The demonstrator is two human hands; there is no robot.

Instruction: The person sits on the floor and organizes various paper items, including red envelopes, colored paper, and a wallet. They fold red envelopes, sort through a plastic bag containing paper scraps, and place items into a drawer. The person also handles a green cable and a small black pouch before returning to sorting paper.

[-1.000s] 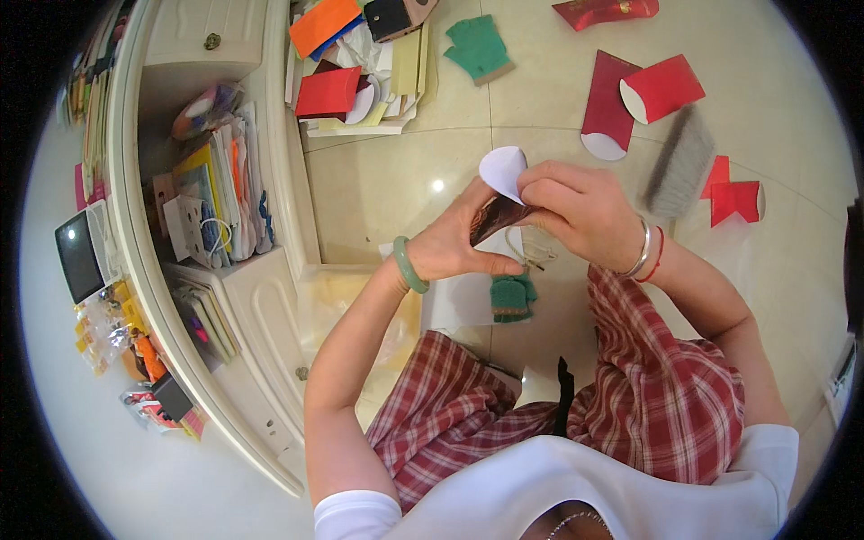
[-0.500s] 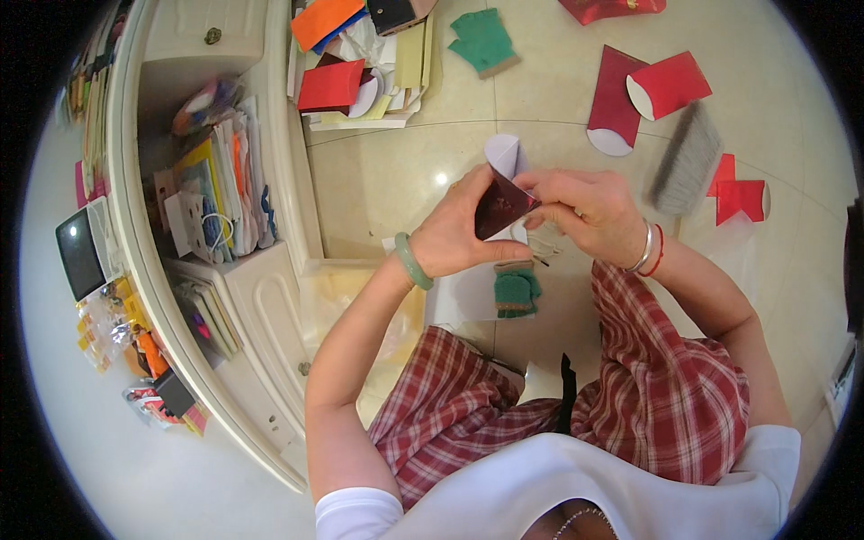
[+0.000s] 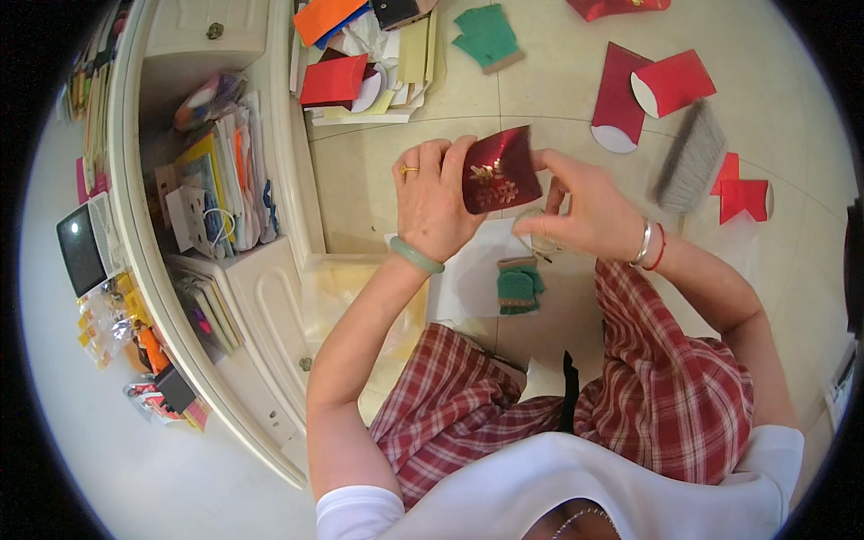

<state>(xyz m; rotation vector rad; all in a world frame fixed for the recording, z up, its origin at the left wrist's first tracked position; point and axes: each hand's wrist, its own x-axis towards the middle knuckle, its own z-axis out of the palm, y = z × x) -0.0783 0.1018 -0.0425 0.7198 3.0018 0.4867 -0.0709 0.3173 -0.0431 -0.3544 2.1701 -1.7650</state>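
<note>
Left: untidy, mixed-colour paper pile (image 3: 412, 58), on floor (image 3: 549, 99). Left hand (image 3: 436, 202) grips glossy dark-red, gold-printed paper envelope (image 3: 504, 175), held up, not yet laid down. Right hand (image 3: 589, 207) at its edge, grip part-spread, contact unclear. Right: dark-red (image 3: 621, 94) and bright-red (image 3: 679, 83) white-ended paper envelopes already lie on floor.

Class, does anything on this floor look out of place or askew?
The grey brush lies slanted beside red envelopes, seeming odd among paper goods. One green glove lies apart from similar green knitwear at the white sheet's edge.
</note>
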